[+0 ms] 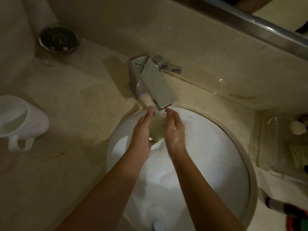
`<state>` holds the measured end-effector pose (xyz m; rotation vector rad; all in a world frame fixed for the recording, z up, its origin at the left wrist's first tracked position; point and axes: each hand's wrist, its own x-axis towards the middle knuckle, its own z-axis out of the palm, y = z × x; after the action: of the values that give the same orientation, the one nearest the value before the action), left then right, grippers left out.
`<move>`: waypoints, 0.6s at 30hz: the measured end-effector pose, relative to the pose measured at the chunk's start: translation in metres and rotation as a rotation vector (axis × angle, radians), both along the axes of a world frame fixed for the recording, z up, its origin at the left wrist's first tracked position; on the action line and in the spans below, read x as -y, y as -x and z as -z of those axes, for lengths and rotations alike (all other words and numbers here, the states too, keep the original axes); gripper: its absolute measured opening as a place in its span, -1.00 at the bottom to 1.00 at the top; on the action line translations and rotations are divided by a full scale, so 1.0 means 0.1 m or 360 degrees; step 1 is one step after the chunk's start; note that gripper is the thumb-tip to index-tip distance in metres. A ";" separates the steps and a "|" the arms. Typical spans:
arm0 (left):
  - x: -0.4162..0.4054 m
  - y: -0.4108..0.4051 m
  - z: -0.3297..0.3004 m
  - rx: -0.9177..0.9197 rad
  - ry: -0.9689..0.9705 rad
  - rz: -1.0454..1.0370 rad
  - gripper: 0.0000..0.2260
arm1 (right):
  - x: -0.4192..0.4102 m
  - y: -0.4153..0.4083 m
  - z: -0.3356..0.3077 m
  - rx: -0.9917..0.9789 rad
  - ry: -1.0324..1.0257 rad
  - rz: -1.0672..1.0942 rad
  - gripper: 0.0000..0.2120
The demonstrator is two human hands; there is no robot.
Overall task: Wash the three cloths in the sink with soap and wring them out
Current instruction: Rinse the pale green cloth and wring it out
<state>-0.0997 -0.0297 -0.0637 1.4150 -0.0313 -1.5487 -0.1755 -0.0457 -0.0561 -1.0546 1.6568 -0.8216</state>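
A pale, wet, bunched-up cloth [157, 128] sits between my two palms, just under the spout of the chrome tap [155, 84] and over the white sink [216, 155]. My left hand [143, 130] presses on it from the left with fingers mostly straight. From the right, my right hand [175, 130] presses against it, fingers straight and wet. Only this one cloth shows; the basin holds soapy water.
A white mug [21, 120] lies on the beige counter at the left. A dark glass dish [59, 38] stands at the back left. A clear tray [281, 142] with a soap bar [297, 128] sits right of the sink. A dark bottle [283, 205] lies near the right edge.
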 end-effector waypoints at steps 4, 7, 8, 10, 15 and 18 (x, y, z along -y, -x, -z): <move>0.01 -0.12 0.07 0.0076 0.0159 -0.0136 -0.32 | -0.15 0.14 0.01 0.0542 0.0153 0.0009 -0.66; -0.02 0.04 0.01 0.0343 0.0261 0.0085 -0.55 | -0.10 0.05 0.10 0.0920 -0.0305 -0.0048 -0.54; -0.03 0.10 -0.01 0.0593 0.0285 0.0198 -0.59 | -0.09 0.02 0.09 0.1169 -0.0440 0.0038 -0.53; -0.06 0.15 0.02 0.1084 0.0426 0.0365 -0.47 | -0.05 0.04 0.14 0.1368 -0.0599 0.0200 -0.75; -0.15 0.09 0.12 0.1685 0.0935 0.0559 -0.56 | 0.04 -0.06 0.00 0.1617 -0.0547 0.0401 -0.70; 0.06 0.11 0.05 0.1664 0.0591 0.0341 -0.74 | 0.04 -0.23 0.01 0.1420 -0.0586 0.0326 -0.66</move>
<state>-0.1112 -0.0361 -0.0687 1.7831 -1.0617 -0.7387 -0.1523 -0.0495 -0.0573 -0.1833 1.0746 -0.8925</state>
